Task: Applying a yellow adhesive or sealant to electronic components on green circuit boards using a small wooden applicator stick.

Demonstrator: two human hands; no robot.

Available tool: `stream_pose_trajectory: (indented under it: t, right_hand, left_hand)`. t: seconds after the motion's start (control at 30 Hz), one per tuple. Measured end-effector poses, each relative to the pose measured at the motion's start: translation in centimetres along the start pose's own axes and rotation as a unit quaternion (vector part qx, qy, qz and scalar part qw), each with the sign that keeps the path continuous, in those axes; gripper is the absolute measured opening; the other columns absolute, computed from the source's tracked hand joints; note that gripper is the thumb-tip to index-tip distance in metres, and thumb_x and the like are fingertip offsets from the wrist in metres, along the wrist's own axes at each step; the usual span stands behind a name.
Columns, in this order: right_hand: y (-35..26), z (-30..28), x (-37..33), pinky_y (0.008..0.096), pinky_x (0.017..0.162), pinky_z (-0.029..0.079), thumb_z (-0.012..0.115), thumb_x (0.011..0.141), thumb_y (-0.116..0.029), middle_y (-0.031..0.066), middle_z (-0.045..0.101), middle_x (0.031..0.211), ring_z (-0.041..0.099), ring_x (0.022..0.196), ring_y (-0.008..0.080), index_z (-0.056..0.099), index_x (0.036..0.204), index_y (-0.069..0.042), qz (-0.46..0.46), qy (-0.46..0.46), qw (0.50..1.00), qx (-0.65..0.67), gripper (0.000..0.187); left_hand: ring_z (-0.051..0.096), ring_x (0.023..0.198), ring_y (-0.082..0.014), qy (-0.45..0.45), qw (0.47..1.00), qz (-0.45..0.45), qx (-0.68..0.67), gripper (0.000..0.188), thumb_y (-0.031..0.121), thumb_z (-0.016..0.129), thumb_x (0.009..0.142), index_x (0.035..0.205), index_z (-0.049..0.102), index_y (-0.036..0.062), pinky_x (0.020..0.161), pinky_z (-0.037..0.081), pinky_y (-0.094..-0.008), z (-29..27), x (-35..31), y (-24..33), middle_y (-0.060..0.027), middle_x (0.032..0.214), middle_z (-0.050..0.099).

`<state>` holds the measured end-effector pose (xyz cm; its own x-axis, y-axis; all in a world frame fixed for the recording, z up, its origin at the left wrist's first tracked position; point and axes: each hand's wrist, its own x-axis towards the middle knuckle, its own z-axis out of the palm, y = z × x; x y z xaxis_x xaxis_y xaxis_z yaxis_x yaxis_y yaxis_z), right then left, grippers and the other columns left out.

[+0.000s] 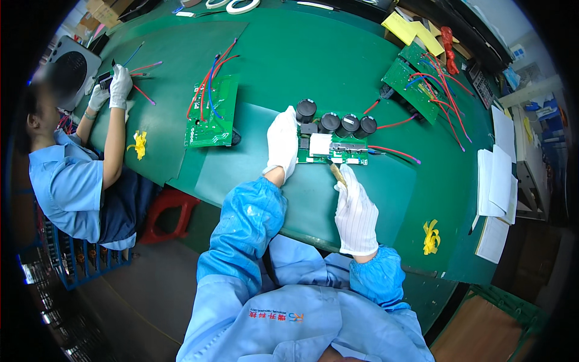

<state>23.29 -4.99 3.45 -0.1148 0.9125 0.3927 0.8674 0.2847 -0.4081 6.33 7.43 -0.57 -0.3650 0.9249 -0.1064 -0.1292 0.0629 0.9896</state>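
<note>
Centrally, a green rectangular circuit board with four black cylindrical capacitors [333,142] lay on the green-matted counter [338,60]. Left hand [282,143], white-gloved, rested flat against the board's left edge, grip loose and holding nothing. Right hand [356,211], also gloved, had its grip closed on a small tan brush [338,174] touching the board's near edge. Red wires [395,152] trailed rightward. Second green board [211,111] lay to the left; a co-worker's gloved hands [119,85] worked well apart.
</note>
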Motion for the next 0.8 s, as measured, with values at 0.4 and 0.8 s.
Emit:
stream_pose_trajectory:
  t: [0.4,0.8]
  right_hand:
    - [0.5,0.4,-0.8,0.0352,0.054,0.052,0.065,0.094,-0.015,0.0070,0.065,0.092,0.064,0.063,0.0227,0.057,0.143,-0.013,-0.025,0.011,0.999,-0.047,0.049]
    - [0.1,1.2,-0.6,0.0386,0.054,0.054,0.063,0.098,-0.017,0.0115,0.068,0.093,0.067,0.065,0.0283,0.057,0.140,-0.010,0.005,-0.009,1.000,0.003,0.043]
  left_hand:
    - [0.052,0.082,-0.0174,-0.007,0.998,0.047,0.049,0.033,0.028,0.049,0.109,0.096,0.061,-0.0007,0.079,0.045,-0.0333,-0.2,0.5,-0.8,-0.0079,0.088,0.061]
    - [0.051,0.085,-0.0125,-0.011,1.000,0.006,-0.007,0.032,0.029,0.051,0.109,0.096,0.062,0.0016,0.079,0.044,-0.0305,-0.2,0.1,-0.1,-0.0030,0.090,0.060]
